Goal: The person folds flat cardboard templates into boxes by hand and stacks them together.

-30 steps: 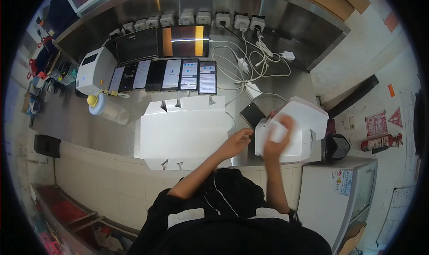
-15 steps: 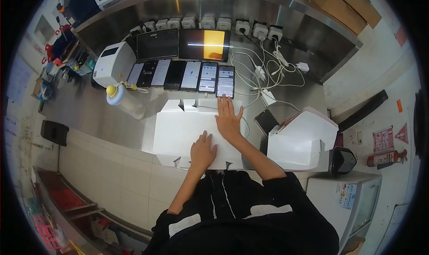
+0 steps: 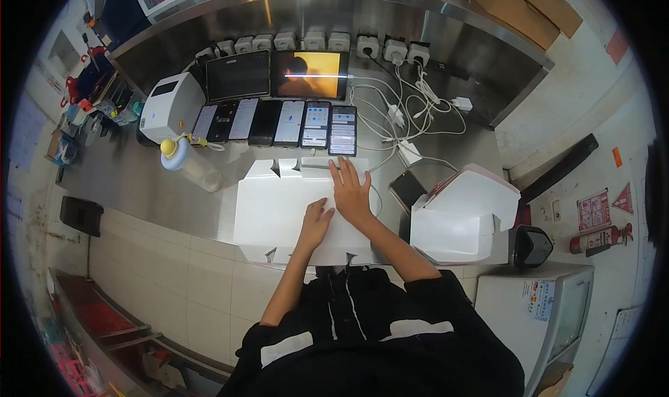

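Observation:
A flat white cardboard sheet with cut tabs along its edges lies on the steel counter in front of me. My left hand rests on its middle, fingers apart and holding nothing. Farther up, my right hand lies spread near the sheet's upper right edge, its fingertips at the narrow flap there. Just beyond those fingertips is a phone with a lit screen, at the right end of a row of several phones.
Two tablets stand behind the phones. A white printer and a bottle are on the left. White cables, a dark phone and folded white cartons lie on the right.
My left hand has shifted slightly right and up. My right hand's fingertips have drawn back from the phone's lower edge onto the sheet. The camera view has shifted a little.

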Demonstrator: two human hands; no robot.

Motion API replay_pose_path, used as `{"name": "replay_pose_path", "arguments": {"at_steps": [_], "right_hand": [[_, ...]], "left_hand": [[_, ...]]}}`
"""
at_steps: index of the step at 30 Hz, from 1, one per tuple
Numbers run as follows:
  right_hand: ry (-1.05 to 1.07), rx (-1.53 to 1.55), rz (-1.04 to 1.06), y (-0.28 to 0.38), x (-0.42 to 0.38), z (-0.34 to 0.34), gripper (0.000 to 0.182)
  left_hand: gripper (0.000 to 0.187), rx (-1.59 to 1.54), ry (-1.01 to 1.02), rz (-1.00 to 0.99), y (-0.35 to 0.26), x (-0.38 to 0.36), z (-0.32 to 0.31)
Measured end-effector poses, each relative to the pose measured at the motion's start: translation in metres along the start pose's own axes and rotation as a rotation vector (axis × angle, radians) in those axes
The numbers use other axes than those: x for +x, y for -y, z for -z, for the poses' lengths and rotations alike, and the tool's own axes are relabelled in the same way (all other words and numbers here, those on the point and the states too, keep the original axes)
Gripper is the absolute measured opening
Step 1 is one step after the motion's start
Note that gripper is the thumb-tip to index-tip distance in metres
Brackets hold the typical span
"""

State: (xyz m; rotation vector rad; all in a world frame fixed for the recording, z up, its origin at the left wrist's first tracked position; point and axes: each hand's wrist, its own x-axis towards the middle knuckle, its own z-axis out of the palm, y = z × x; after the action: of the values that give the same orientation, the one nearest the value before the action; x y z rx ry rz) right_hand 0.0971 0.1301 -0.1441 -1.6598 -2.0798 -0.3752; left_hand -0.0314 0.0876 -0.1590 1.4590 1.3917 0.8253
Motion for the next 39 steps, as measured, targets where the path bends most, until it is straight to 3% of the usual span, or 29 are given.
{"name": "replay_pose_path", "arguments": {"at_steps": [4, 8, 10, 11, 12, 13, 14, 16, 17, 19, 21, 22, 23, 24, 25, 26, 28, 32, 34, 39], "right_hand": [[-0.005, 0.035, -0.014, 0.001, -0.003, 0.002, 0.058], [0.018, 0.138, 0.076, -0.009, -0.01, -0.003, 0.032], [0.09, 0.211, 0.098, -0.009, -0.012, 0.0, 0.025], [-0.042, 0.245, 0.124, -0.006, -0.008, 0.01, 0.019], [-0.172, 0.279, 0.149, -0.003, -0.005, 0.022, 0.014], [-0.169, 0.278, 0.149, 0.001, -0.004, 0.041, 0.014], [-0.217, 0.346, 0.187, 0.007, -0.004, 0.066, 0.016], [-0.265, 0.417, 0.23, 0.012, -0.008, 0.088, 0.018], [-0.458, 0.452, 0.066, 0.012, -0.011, 0.095, 0.019], [-0.647, 0.486, -0.094, 0.009, -0.009, 0.108, 0.02], [-0.471, 1.043, -0.331, 0.008, -0.001, 0.127, 0.024], [-0.469, 0.834, -0.084, 0.0, 0.001, 0.131, 0.029], [-0.47, 0.834, -0.085, 0.0, 0.004, 0.133, 0.029], [-0.451, 0.738, 0.057, -0.001, 0.006, 0.134, 0.03], [-0.429, 0.64, 0.196, 0.0, 0.007, 0.136, 0.031], [-0.427, 0.64, 0.195, -0.002, 0.006, 0.138, 0.031], [-0.27, 0.578, 0.395, -0.008, 0.003, 0.143, 0.033], [-0.322, 0.444, 0.404, -0.005, 0.004, 0.154, 0.033], [-0.452, 0.525, 0.222, 0.01, 0.006, 0.152, 0.03], [-0.381, 0.548, 0.193, 0.025, 0.007, 0.162, 0.026]], "left_hand": [[0.044, -0.058, -0.008, -0.028, 0.011, 0.003, 0.0], [0.044, -0.107, 0.006, -0.005, 0.002, 0.008, 0.004], [0.042, -0.586, -0.06, 0.386, -0.034, 0.002, 0.008], [0.042, -0.586, -0.059, 0.385, -0.039, 0.001, 0.006], [0.039, -0.845, -0.154, 0.298, -0.043, 0.001, 0.004], [0.036, -1.103, -0.249, 0.206, -0.046, -0.001, 0.002], [0.028, -1.107, -0.293, 0.09, -0.053, -0.004, 0.002], [0.025, -1.161, -0.339, 0.067, -0.076, -0.011, 0.004], [0.022, -1.212, -0.386, 0.043, -0.085, -0.014, 0.006], [0.022, -1.209, -0.36, 0.011, -0.095, -0.022, 0.008], [0.023, -1.199, -0.277, -0.021, -0.109, -0.033, 0.007], [0.023, -1.197, -0.276, -0.02, -0.116, -0.037, 0.007], [0.026, -1.124, -0.323, -0.033, -0.123, -0.041, 0.007], [0.029, -1.05, -0.37, -0.047, -0.129, -0.044, 0.008], [0.029, -1.05, -0.369, -0.047, -0.134, -0.047, 0.011], [0.029, -1.013, -0.344, -0.063, -0.137, -0.051, 0.014], [0.03, -0.889, -0.284, -0.095, -0.135, -0.056, 0.021], [0.033, -0.888, -0.178, -0.101, -0.139, -0.061, 0.014], [0.035, -1.052, -0.227, -0.053, -0.15, -0.063, 0.006], [0.04, -1.049, -0.16, -0.034, -0.153, -0.071, 0.03]]}}
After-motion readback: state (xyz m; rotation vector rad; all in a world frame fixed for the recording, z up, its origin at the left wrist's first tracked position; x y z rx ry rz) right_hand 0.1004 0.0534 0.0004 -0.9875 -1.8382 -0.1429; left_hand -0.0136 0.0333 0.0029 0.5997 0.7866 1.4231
